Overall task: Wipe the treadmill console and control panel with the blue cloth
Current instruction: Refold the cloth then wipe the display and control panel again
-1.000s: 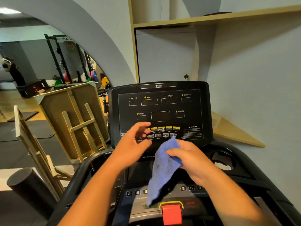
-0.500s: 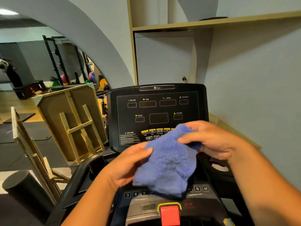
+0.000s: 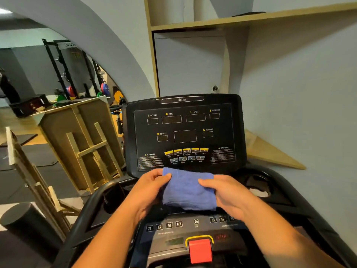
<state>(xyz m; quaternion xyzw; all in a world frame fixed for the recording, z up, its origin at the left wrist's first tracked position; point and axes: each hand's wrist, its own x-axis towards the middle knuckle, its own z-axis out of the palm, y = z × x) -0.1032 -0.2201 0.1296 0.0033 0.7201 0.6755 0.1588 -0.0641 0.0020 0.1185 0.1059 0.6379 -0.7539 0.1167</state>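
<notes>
Now both hands, left and right, grip the cloth by its sides, just below the console.

Two bare forearms come in from the bottom edge of the head view, with no sleeve visible on either up to where the frame cuts them off. The left hand and the right hand wear no gloves, and no ring, watch or wristband shows on them. The fingers have short nails; the rest of the person lies outside the frame.
</notes>
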